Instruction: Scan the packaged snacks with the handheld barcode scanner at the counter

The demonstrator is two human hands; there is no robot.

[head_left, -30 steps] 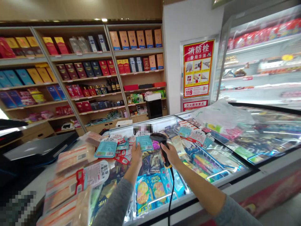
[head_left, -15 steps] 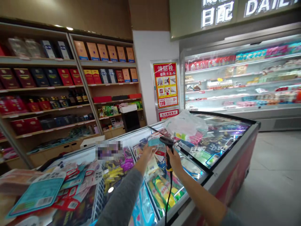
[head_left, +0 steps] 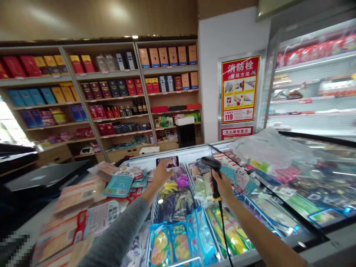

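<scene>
Scanner: the black barcode scanner (head_left: 210, 163) is held above the chest freezer (head_left: 194, 154), toward its middle, head uppermost and cable (head_left: 224, 231) hanging from the handle's foot.
Right grip: the right grip (head_left: 222, 183) is closed around the scanner's handle, just below the head.
Scanner's handling: probably light and stiff, a little top-heavy, with hard plastic that could crack if dropped; the handle is the place to hold, keeping the front of the head uncovered and the cable slack.
Left grip: the left grip (head_left: 162, 172) is raised in front of the phone (head_left: 174, 161), overlapping part of its screen; whether the fingers touch it, or are closed on anything, I cannot tell.
Phone's handling: likely thin, rigid, slick and fragile in the glass; its side edges look the safest hold.
Teal packets: one group (head_left: 118, 184) lies left of the left grip, another teal packet (head_left: 228, 174) lies just beyond the right grip among white-and-red ones. They look light, flat and smooth, apt to slide over one another; an edge or corner should pinch easily.
Tray packs: these wrapped packs (head_left: 73, 194) at the far left seem heavier and firmer, best lifted from both sides.
</scene>
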